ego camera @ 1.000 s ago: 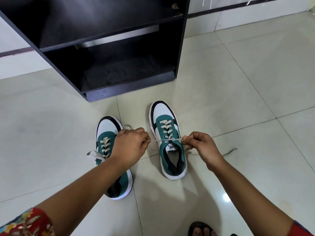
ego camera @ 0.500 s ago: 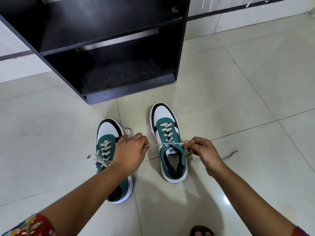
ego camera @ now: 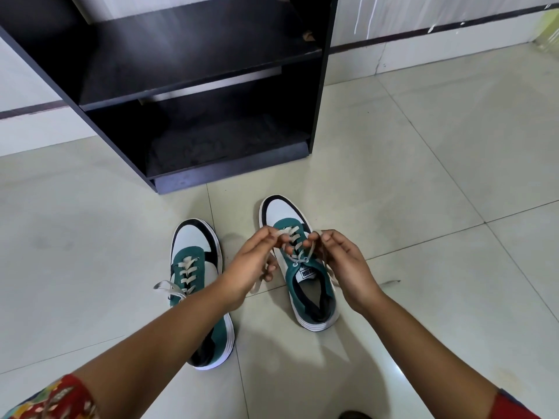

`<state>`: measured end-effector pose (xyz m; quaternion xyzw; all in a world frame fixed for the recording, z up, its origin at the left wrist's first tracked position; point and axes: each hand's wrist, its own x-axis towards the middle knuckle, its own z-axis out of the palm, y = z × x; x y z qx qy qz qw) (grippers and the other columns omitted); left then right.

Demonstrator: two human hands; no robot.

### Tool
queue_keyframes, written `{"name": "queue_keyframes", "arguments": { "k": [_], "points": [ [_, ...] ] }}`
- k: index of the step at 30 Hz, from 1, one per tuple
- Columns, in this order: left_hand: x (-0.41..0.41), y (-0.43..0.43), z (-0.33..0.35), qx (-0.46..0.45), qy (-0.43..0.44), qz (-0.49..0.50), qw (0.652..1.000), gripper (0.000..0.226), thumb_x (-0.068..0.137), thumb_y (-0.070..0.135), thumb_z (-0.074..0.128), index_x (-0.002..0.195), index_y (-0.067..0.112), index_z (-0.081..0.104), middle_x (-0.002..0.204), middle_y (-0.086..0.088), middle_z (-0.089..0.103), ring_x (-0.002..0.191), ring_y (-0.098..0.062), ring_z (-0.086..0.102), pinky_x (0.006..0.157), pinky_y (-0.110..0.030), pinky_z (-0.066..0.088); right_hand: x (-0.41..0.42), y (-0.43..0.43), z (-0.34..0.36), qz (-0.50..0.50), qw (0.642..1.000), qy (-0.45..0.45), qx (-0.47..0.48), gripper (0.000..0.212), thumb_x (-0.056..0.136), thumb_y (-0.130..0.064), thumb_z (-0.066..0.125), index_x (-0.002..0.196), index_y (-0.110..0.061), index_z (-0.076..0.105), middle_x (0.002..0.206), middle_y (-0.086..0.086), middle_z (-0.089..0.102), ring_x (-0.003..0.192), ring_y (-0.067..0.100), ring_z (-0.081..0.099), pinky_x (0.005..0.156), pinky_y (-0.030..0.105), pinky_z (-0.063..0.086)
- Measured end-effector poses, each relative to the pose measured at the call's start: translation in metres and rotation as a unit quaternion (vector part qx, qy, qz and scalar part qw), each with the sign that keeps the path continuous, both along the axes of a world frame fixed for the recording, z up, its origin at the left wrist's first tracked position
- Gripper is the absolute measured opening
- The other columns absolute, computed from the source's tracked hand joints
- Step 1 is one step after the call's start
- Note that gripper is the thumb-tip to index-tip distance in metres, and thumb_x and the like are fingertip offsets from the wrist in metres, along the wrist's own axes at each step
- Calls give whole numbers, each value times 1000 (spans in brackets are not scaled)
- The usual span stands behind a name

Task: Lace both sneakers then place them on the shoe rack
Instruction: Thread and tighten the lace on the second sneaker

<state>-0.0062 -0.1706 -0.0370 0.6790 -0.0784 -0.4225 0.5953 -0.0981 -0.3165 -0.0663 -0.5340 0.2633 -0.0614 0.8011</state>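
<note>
2 sneakers sit on the tiled floor [ego camera: 423, 182] just in front of the black shoe rack [ego camera: 193, 86], neither touching it. Hard to see everything though: the left forearm covers the heel half of the left sneaker [ego camera: 196, 267], and both hands block part of the lacing on the right sneaker [ego camera: 302, 267], so I can't tell if a knot is there or not. The rack's top is cut off by the frame edge, and something dark at the bottom edge is too cropped to identify. The left hand [ego camera: 251, 264] and right hand [ego camera: 344, 261] hang close together right over the right sneaker's laced part, each with fingers pinched shut on 1 end of the white lace [ego camera: 295, 246], which rises from the top eyelets up to the fingertips. A loose bit of lace trails down past the left hand toward the floor, and another bit runs down under the right hand. Both sneakers lie with their long axis running away from the person, white toes pointing at the rack, heels nearest the person, right one set a bit farther forward. The left sneaker's lace ends flop loose off its left side.
</note>
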Motion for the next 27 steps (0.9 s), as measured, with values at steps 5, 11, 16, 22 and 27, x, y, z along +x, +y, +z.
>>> {"name": "queue_keyframes", "arguments": {
  "k": [5,11,16,22,27],
  "points": [
    [-4,-5,4,0,-53,-57,997,30,100,20,29,111,24,56,73,1,50,46,-9,28,44,-18,22,0,6,-2,18,998,-8,-61,30,98,-10,38,118,-7,60,74,2,56,71,9,56,71,13,48],
    [-5,-7,3,-20,-83,-67,994,24,97,7,37,95,19,57,62,0,43,37,-1,27,35,-10,21,6,11,3,34,998,-25,-49,13,97,-5,38,100,-11,49,67,5,52,61,6,57,67,13,48],
    [2,-9,-4,-23,-32,-70,997,27,95,7,44,120,17,38,65,0,54,37,-2,29,37,-13,21,5,11,-1,60,997,-42,-30,16,95,5,36,95,-11,33,59,0,65,62,12,63,68,16,49],
    [9,-11,-13,-16,32,-87,996,13,94,9,46,101,16,55,50,7,59,36,-2,28,38,-12,21,3,8,1,112,990,-60,-54,22,94,9,36,103,-11,41,62,-1,64,64,11,59,71,16,49],
    [8,-15,-15,-16,45,-25,999,12,93,11,49,83,16,53,50,5,55,38,-4,30,40,-14,21,0,8,2,132,986,-72,-67,17,93,5,44,101,-10,47,82,12,61,77,10,61,79,17,48]
  ]
}}
